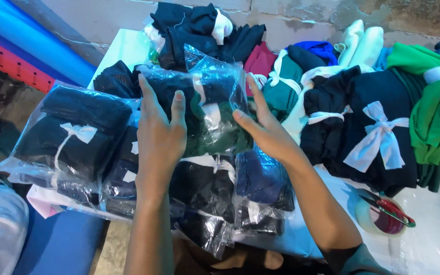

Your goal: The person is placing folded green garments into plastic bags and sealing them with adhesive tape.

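Both hands hold one clear bag (207, 107) of dark and green clothes. The left hand (160, 135) lies flat on the bag's left side, fingers spread and pressing. The right hand (263, 130) grips the right edge — thumb in front, fingers tucked behind.

The bag sits on top of a pile of other bags (128, 168) full of dark clothes (each tied with a white strip). To the right lie loose bundles (378, 127) — black, green, blue — with white bows. A tape roll (380, 216) with red scissors (395, 211) on it rests near the right arm.
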